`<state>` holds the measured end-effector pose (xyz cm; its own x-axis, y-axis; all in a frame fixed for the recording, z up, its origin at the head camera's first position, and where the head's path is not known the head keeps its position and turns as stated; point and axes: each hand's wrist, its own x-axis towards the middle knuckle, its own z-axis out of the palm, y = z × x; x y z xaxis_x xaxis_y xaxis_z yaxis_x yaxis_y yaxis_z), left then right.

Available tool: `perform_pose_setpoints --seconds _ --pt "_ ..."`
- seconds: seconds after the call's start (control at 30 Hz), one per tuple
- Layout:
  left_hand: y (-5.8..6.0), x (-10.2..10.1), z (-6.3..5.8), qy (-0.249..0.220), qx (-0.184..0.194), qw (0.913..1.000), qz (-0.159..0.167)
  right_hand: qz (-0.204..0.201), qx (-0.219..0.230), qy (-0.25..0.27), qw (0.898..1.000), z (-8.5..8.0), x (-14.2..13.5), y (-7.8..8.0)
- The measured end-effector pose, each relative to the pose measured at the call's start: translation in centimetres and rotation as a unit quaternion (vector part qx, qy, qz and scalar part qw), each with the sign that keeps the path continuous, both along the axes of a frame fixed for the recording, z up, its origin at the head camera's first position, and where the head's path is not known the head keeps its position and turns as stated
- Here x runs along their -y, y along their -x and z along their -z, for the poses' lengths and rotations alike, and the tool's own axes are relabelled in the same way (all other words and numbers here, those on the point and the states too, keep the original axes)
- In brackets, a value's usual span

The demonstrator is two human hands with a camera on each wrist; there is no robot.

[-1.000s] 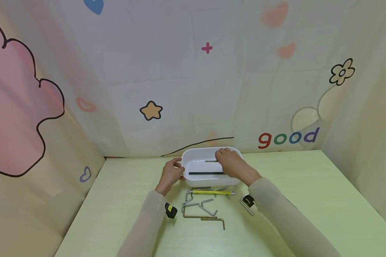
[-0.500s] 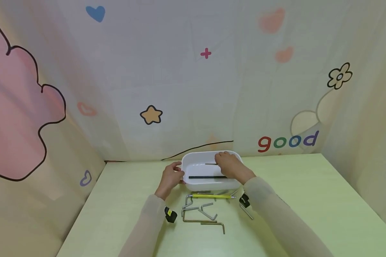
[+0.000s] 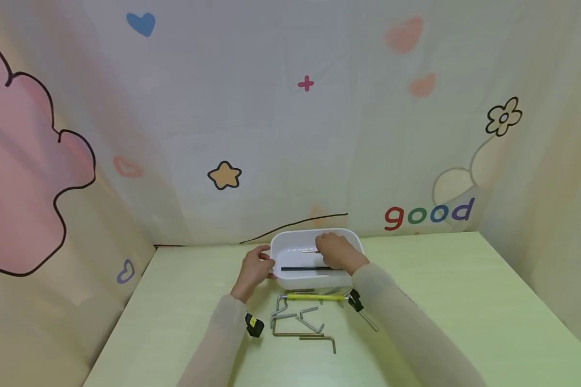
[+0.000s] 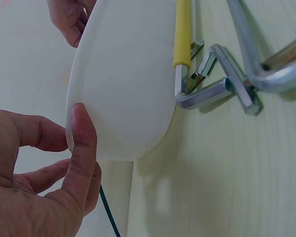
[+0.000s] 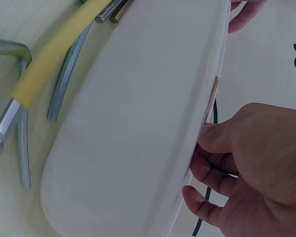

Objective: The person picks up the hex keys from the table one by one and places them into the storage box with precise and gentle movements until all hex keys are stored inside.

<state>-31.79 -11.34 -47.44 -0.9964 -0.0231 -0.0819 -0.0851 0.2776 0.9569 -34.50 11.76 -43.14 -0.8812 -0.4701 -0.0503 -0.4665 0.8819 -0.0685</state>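
A white plastic tub (image 3: pixel 314 282) stands at the back of the table. At its left end my left hand (image 3: pixel 253 270) pinches the rim, and in the left wrist view the thumb (image 4: pixel 84 131) lies on the outer wall. My right hand (image 3: pixel 338 252) reaches into the tub's right half. Between its thumb and fingers is a thin metal hex key (image 5: pixel 211 98), whose straight end also shows in the head view; the rest is hidden by the hand. A long black rod (image 3: pixel 302 268) lies along the tub's near side, its right end hidden behind the right hand.
Right in front of the tub lies a yellow-sleeved hex key (image 3: pixel 314 296). Several silver and bronze hex keys (image 3: pixel 297 334) are spread nearer, some overlapping. Another hex key (image 3: pixel 369 321) lies under the right wrist camera. A printed curtain (image 3: pixel 271 118) hangs behind the table.
My right hand has shifted slightly left inside the tub with the hex key, and its forearm has swung left. The left hand keeps its hold on the rim. The head view has tilted a little.
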Motion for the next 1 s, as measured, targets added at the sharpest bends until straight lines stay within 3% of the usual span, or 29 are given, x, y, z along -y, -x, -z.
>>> perform_pose_setpoints --seconds 0.33,0.5,1.0 --pt "0.1 0.0 0.3 -0.004 0.0 1.0 0.003 0.017 0.004 -0.006 1.0 0.7 0.4 0.4" --pt "0.2 0.0 0.1 -0.003 0.001 1.0 -0.001 0.018 0.006 0.016 1.0 0.7 0.3 0.6" --pt "0.1 0.2 0.1 0.004 0.001 1.0 0.004 0.001 -0.041 0.042 0.998 0.0 0.4 -0.9"
